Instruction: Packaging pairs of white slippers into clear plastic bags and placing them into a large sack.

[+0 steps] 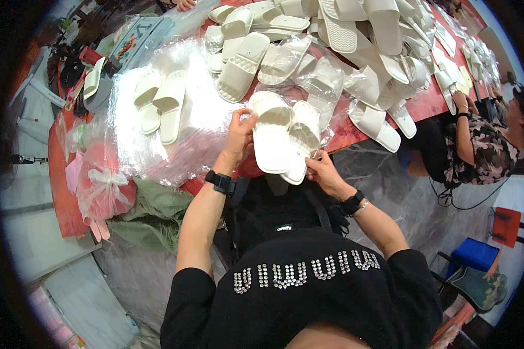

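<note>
A pair of white slide slippers (pixel 272 134) is held up at the table's front edge, one overlapping the other. My left hand (pixel 241 132) pinches the outer side of the left slipper near its strap. With thumb and fingers, my right hand (pixel 327 173) grips the lower end of the right slipper (pixel 303 139). Clear plastic shows around that right slipper; whether it is fully wrapped I cannot tell. Left of my hands, another pair of white slippers (pixel 170 104) lies on a stack of clear plastic bags (pixel 131 148).
A large heap of white slippers (pixel 384 52), some bagged, covers the red table (pixel 364 132) ahead and to the right. A co-worker (pixel 477 139) sits at the right. Pink tulle bundle (pixel 102 186) and green sack (pixel 151 215) are at left. A blue bin (pixel 473 256) stands lower right.
</note>
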